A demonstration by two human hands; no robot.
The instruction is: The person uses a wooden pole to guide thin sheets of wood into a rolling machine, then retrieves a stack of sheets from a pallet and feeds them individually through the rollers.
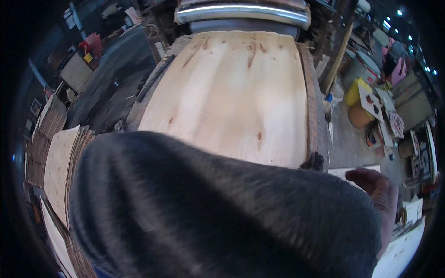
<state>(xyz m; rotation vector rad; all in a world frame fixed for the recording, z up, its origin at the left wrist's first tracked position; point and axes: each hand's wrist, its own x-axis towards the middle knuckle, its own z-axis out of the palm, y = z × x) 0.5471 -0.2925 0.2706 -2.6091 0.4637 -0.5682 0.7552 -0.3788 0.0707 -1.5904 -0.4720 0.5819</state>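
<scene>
Largest in front of me is the machine bed, running away to the far side, its worn rails showing left and right. On it lies the wood sheet, flat and pale with brown knots, in the middle of the scene. Its long axis seems to run near to far, as do the grain streaks; its far edge, a little wavy, points at the metal roller and lies close to it. I judge it sits between the rails so that it stays square to that roller; its near end is hidden from me.

To the left, veneer stacks stand beside the bed, layered edge on edge, probably to be within arm's reach. My grey sleeve crosses the near side from left to right, covering much of my view.

Smaller, at the right, is a pale piece just beyond my left hand. My fingers are bent inward near its edge; I cannot tell whether they pinch it or merely overlap it, since the wrist and sleeve block the view. My right hand is out of sight.
</scene>
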